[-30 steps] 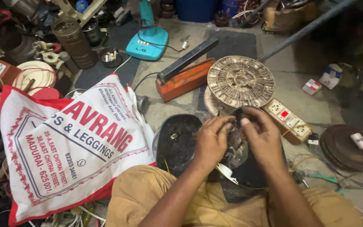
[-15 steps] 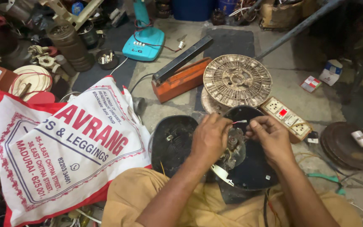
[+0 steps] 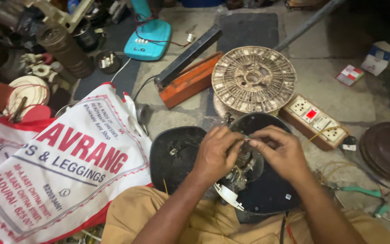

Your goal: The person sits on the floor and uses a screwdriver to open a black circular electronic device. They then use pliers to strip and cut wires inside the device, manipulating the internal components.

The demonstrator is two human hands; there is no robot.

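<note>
The left hand (image 3: 215, 153) is curled with its fingertips pinched together on a thin wire (image 3: 248, 140), and the right hand (image 3: 280, 151) meets it from the other side, thumb and forefinger closed on the same strand. The short stretch of wire between them runs roughly left to right, nearly level. Both hands work close together, probably so that the fine strand stays taut and steady; whether they are twisting or stripping it I cannot tell at this size.

Directly beneath the fingers sits a small motor assembly (image 3: 240, 169) with yellowish leads and a white plastic part at its near edge. It rests in a black rounded housing (image 3: 267, 194) propped against the person's lap, which keeps the work near and tilted toward the eyes. A second black shell (image 3: 174, 153) lies just beside it on the left, open side up.

Beyond the hands, on the floor (image 3: 326, 72), a round slotted metal disc (image 3: 253, 79) lies flat, touching the far rim of the housing. To its right is a wooden switchboard (image 3: 314, 122) with sockets and a red switch. To its left, an orange base with a black bar (image 3: 188, 72) angles up toward the far right. A white printed bag (image 3: 55, 167) covers the left side, and a turquoise appliance base (image 3: 147, 40) stands farther off.
</note>
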